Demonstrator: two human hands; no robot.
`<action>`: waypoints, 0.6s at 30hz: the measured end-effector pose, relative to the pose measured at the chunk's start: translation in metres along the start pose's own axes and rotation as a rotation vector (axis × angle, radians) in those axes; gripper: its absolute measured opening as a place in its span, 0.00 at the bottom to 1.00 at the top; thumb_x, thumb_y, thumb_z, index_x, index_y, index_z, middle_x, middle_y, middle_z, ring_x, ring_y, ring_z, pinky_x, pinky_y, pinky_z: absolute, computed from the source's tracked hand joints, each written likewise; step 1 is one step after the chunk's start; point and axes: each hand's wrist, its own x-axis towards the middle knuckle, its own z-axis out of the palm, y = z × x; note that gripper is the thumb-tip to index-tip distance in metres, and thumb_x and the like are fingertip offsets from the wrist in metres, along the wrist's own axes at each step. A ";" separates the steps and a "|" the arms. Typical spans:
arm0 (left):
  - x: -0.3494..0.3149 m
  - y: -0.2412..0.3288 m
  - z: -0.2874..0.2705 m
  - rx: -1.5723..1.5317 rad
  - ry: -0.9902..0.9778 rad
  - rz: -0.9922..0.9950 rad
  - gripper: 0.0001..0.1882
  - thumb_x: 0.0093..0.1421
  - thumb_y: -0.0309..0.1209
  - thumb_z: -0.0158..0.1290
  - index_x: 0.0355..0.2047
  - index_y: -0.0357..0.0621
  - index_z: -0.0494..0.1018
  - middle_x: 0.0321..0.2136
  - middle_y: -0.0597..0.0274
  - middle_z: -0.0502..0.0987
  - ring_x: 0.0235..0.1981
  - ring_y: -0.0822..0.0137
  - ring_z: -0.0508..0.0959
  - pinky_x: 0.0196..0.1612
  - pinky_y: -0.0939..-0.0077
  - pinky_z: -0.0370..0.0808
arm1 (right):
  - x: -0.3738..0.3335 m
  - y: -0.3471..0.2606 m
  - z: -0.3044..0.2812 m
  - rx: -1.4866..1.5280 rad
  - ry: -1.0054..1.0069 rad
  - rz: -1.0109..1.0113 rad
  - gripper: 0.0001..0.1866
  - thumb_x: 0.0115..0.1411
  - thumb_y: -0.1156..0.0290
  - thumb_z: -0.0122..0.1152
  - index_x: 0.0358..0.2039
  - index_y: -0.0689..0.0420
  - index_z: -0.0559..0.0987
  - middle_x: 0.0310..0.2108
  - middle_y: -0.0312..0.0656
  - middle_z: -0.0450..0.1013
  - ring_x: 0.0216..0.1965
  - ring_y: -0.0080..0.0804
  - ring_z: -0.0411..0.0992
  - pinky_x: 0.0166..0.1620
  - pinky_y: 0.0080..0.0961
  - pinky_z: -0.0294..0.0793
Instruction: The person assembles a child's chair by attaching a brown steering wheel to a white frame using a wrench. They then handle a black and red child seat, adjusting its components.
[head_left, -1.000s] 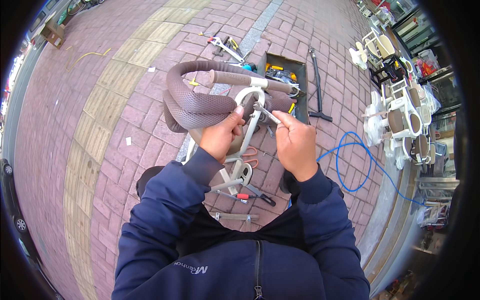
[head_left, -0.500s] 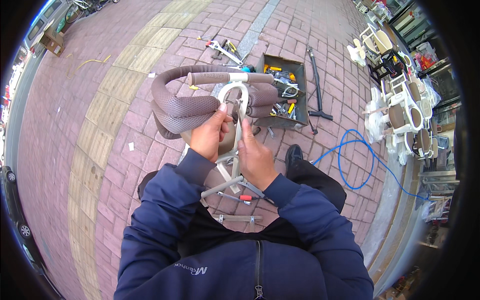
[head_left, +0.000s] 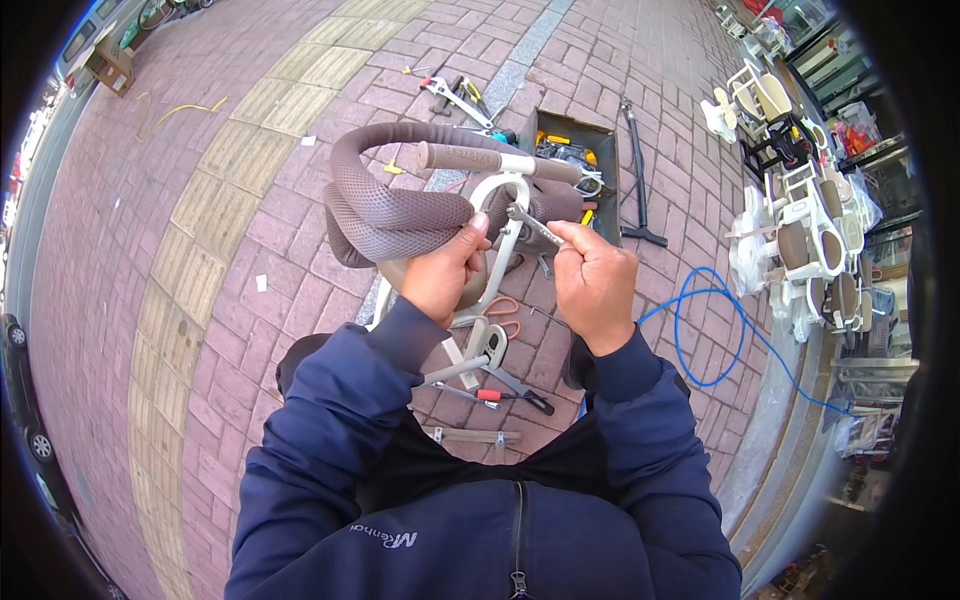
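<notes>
A child's seat with brown mesh padding (head_left: 400, 225) stands in front of me, with a brown-gripped handlebar (head_left: 465, 158) across its top. Below that bar is a white looped metal frame (head_left: 508, 240). My right hand (head_left: 597, 285) is closed around a metal wrench (head_left: 537, 226), whose head sits at a bolt on the frame. My left hand (head_left: 447, 275) is closed in a pinch beside the padding, thumb up near the same bolt. Whatever its fingertips hold is hidden.
An open toolbox (head_left: 610, 150) stands beyond the seat, near a black T-shaped pump (head_left: 640, 185). Loose tools (head_left: 455, 98) lie on the brick paving. Red-handled scissors (head_left: 508, 312) lie below the frame. A blue hose (head_left: 690, 292) loops at right, near stacked child seats (head_left: 810, 225).
My right hand has moved right, off the frame's side, and now the wrench shows in it, reaching to the bolt. The seat and my left hand sit slightly farther right in view.
</notes>
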 end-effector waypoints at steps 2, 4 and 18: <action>0.000 0.000 0.001 0.003 0.012 -0.005 0.24 0.72 0.50 0.52 0.32 0.41 0.77 0.21 0.70 0.70 0.22 0.78 0.64 0.27 0.82 0.61 | -0.002 0.001 0.001 -0.029 -0.015 -0.022 0.14 0.58 0.78 0.57 0.42 0.60 0.85 0.31 0.54 0.81 0.30 0.50 0.82 0.35 0.37 0.80; 0.001 0.001 0.001 -0.009 0.026 -0.013 0.24 0.72 0.50 0.53 0.32 0.41 0.77 0.21 0.70 0.70 0.22 0.77 0.64 0.27 0.82 0.61 | -0.008 0.002 0.007 -0.058 -0.031 -0.049 0.16 0.58 0.77 0.57 0.46 0.60 0.84 0.30 0.53 0.81 0.29 0.51 0.81 0.34 0.40 0.80; 0.009 0.005 -0.015 -0.046 0.066 -0.014 0.25 0.72 0.52 0.52 0.33 0.41 0.77 0.20 0.70 0.70 0.22 0.76 0.65 0.29 0.80 0.63 | -0.056 -0.001 0.067 0.060 -0.069 -0.139 0.30 0.63 0.74 0.59 0.67 0.60 0.69 0.33 0.51 0.80 0.28 0.50 0.80 0.31 0.43 0.78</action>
